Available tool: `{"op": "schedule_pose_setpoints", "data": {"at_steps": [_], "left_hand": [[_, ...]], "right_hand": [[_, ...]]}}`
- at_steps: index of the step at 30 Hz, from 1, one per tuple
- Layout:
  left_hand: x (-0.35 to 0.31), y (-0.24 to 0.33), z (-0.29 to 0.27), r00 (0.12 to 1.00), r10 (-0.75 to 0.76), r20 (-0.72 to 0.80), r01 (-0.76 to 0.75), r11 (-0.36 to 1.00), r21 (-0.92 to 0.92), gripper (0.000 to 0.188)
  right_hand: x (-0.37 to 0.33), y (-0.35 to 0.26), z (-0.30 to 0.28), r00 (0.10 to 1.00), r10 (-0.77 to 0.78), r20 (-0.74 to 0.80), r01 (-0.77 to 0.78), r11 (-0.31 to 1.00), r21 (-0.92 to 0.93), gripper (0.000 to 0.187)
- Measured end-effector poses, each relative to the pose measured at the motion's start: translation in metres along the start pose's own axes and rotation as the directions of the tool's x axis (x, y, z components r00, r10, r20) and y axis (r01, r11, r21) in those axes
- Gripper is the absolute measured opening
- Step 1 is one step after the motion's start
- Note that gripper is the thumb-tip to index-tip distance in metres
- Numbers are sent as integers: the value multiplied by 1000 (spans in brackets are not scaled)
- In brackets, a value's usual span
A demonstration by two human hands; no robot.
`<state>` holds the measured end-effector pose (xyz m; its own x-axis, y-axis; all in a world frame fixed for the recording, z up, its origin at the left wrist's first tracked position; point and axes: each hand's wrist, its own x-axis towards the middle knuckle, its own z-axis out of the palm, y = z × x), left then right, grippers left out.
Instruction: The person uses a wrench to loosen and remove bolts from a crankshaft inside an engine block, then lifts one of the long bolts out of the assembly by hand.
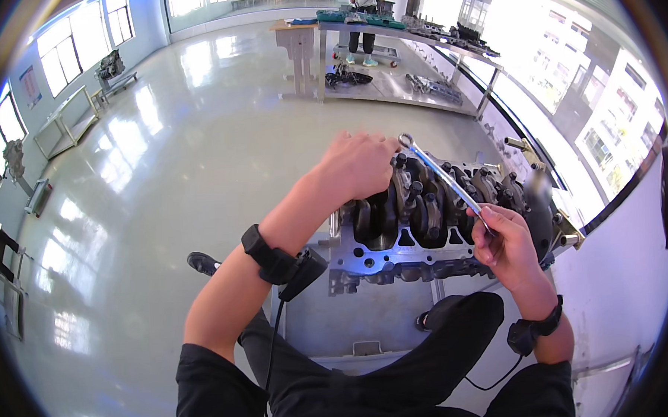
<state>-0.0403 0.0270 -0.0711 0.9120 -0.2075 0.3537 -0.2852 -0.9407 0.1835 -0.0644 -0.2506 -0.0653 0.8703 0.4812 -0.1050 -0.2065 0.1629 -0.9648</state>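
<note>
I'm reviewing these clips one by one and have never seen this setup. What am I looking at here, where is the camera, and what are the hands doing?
There is no robot here. A person wears a wide fisheye camera on the head, looking down, so straight edges curve and their own forearms enter from below. In front of them an engine block sits upturned on a low stand, its crankshaft exposed. The right hand holds a slim metal wrench, whose ring end reaches toward the top of the block. The left hand rests on the block's far end. Both wrists carry black bands. Another person stands by a distant workbench.
</note>
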Motion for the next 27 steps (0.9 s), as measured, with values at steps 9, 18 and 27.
{"op": "schedule_pose_setpoints", "data": {"at_steps": [9,18,27], "left_hand": [[-2,-1,2,1000,-18,0,17,990,-137,46],[4,6,6,999,26,-48,-31,993,-111,48],[-4,-21,25,980,135,-146,-133,991,25,35]], "right_hand": [[1,8,1,999,40,-17,-41,996,-83,29],[-6,4,8,995,93,34,-89,991,-102,28],[-1,19,30,992,98,-77,-107,987,-117,32]]}}
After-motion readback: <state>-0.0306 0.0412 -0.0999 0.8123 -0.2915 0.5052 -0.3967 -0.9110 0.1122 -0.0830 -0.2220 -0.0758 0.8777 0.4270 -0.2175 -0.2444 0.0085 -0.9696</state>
